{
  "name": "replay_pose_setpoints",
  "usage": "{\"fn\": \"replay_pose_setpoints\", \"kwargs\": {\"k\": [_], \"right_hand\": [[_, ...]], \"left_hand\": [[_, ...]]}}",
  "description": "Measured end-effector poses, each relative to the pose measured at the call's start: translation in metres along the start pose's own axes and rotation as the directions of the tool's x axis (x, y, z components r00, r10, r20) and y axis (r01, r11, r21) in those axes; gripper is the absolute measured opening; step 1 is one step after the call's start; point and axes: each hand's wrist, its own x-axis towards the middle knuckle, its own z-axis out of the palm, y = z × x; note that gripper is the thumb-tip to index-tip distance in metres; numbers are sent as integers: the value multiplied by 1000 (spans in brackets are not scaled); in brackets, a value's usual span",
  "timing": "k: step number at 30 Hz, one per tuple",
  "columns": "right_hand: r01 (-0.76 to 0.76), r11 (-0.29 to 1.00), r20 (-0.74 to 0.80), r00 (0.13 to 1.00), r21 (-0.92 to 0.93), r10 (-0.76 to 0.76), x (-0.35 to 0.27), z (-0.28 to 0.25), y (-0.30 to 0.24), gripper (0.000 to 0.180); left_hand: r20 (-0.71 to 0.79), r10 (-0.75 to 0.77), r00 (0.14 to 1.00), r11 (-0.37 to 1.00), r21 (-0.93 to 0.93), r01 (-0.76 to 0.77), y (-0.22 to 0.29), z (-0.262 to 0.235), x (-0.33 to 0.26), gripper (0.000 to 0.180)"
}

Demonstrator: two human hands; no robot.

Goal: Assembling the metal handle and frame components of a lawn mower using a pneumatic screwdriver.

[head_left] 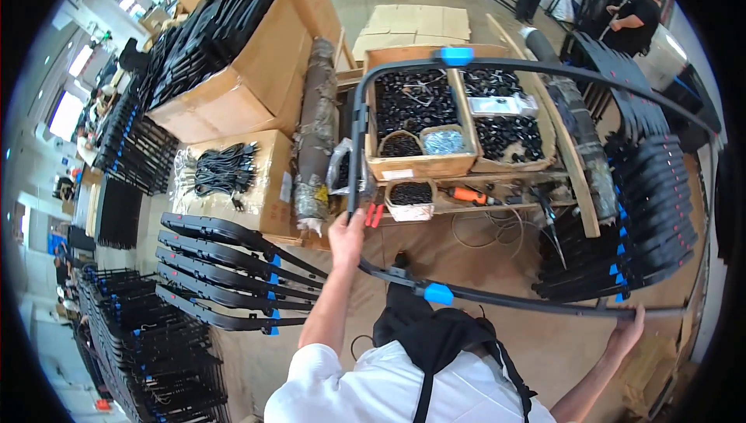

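A large black tubular frame [497, 295] with rounded corners spans the space before me, held up in both hands. Blue pads are wrapped on it, one on the far bar [456, 56] and one on the near bar [438, 293]. My left hand [347, 239] is closed round its left side, close to the near corner. On the near bar, toward the right end, my right hand [625, 334] grips from below; its fingers are partly hidden. Beyond and below the frame, a bench carries wooden boxes of small black parts [416, 100].
An orange-handled power screwdriver [470, 196] and a small basket of screws [410, 197] lie on the bench. Black frames stack at left [210, 267] and right [653, 213]. A carton of black parts [233, 96] stands far left. Another person [639, 19] works at far right.
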Motion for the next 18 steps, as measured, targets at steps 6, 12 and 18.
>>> {"fn": "replay_pose_setpoints", "kwargs": {"k": [6,12,18], "right_hand": [[-5,970,329,940,-242,88,-29,282,20,24],[-120,927,252,943,-356,218,4,352,82,23],[-356,848,126,893,-392,433,22,338,147,24]], "left_hand": [[-229,-58,972,992,96,81,-7,-124,94,27],[-188,5,982,973,226,38,-35,-157,142,23],[-176,220,959,825,558,-86,-24,-156,152,26]]}}
